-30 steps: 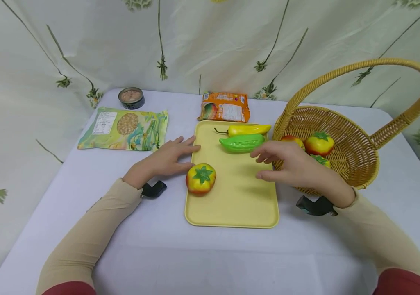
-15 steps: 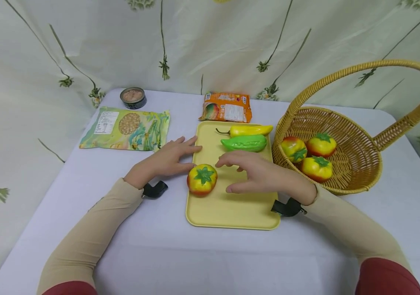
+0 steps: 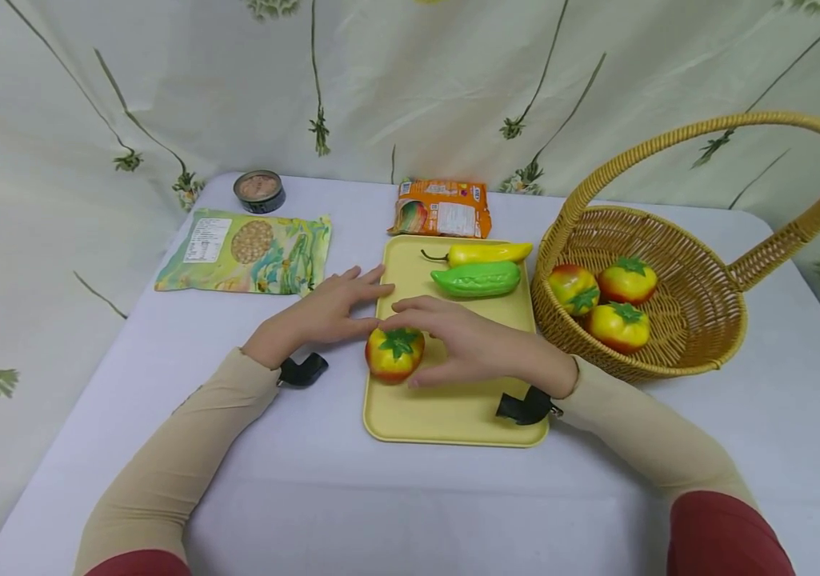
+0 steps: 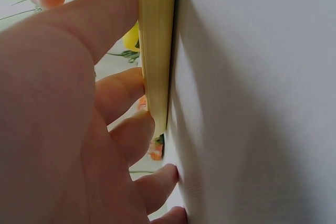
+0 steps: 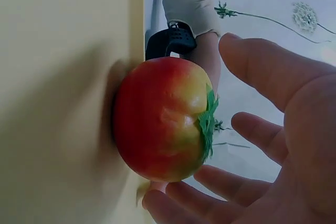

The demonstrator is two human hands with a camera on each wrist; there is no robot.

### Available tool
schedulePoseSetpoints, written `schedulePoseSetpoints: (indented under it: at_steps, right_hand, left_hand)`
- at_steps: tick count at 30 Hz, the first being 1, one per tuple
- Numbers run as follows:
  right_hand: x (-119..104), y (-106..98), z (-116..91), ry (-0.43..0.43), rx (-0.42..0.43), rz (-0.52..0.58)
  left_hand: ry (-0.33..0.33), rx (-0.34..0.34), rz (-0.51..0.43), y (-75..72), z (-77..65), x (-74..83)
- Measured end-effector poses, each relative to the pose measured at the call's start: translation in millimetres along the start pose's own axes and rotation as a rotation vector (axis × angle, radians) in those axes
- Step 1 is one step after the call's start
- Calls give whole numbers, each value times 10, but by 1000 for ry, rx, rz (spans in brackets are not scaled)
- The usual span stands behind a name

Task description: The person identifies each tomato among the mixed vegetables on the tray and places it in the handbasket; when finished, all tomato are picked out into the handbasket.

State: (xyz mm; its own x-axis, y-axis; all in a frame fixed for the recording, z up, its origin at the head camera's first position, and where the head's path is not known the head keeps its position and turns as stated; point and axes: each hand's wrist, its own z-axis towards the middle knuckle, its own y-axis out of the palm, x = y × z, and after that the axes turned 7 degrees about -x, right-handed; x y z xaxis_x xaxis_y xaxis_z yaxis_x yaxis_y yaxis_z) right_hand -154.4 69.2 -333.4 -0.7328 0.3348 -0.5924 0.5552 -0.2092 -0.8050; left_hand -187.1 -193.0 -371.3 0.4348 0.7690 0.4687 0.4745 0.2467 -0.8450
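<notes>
A yellow-red toy tomato [image 3: 390,362] with a green leaf top sits at the left side of the pale yellow tray [image 3: 453,418]. My left hand [image 3: 330,310] rests at the tray's left edge, fingers spread; in the left wrist view several fingertips touch the tray's side wall [image 4: 156,51]. Over the tomato reaches my right hand [image 3: 470,342], its fingers loosely bent and apart. In the right wrist view a gap shows between thumb and tomato [image 5: 163,121], and whether the other fingertips touch it I cannot tell. A green pepper [image 3: 476,279] and a yellow pepper [image 3: 490,254] lie at the tray's far end.
Right of the tray stands a wicker basket [image 3: 690,320] with a tall handle, holding 3 toy tomatoes [image 3: 618,327]. An orange packet [image 3: 442,209] lies behind the tray. At the back left are a green bag [image 3: 244,252] and an open can [image 3: 259,191].
My right hand has moved left from beside the basket, across the tray, to the tomato. The left hand has stayed at the tray's edge.
</notes>
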Motion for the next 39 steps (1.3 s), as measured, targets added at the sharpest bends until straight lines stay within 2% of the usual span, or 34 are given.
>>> schedulePoseSetpoints:
  at_steps: [7, 11, 21, 31, 39]
  right_hand:
    - [36, 102, 58, 49, -44, 63]
    - [64, 136, 58, 59, -61, 52]
    - [75, 207, 62, 82, -35, 45]
    - [71, 230, 57, 52, 3, 21]
    - [60, 205, 49, 22, -14, 26]
  left_hand:
    - [-5, -5, 12, 7, 0, -10]
    - [-2, -3, 13, -6, -1, 1]
    - [-7, 2, 9, -2, -13, 12]
    - [3, 12, 16, -6, -12, 38]
    - [-8, 5, 5, -12, -29, 44]
